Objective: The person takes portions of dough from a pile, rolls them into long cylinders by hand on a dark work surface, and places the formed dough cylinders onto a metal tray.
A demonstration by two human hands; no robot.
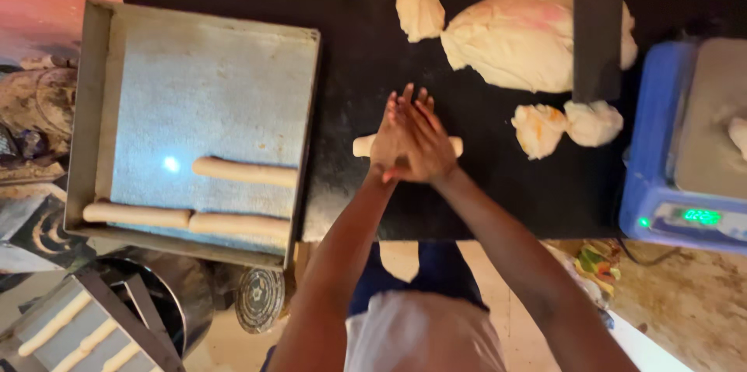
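Black table [482, 201] | your left hand [391, 138] and right hand [426, 145] overlap, fingers flat on dough roll [362, 145] | risk: uneven pressure thins its middle.

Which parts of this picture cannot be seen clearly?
- Head view: the middle of the dough roll is hidden under the left hand and right hand, which overlap.
- The big dough mass is partly covered by a dark scraper.
- The scale is cut off by the right edge; its green digits are blurred.
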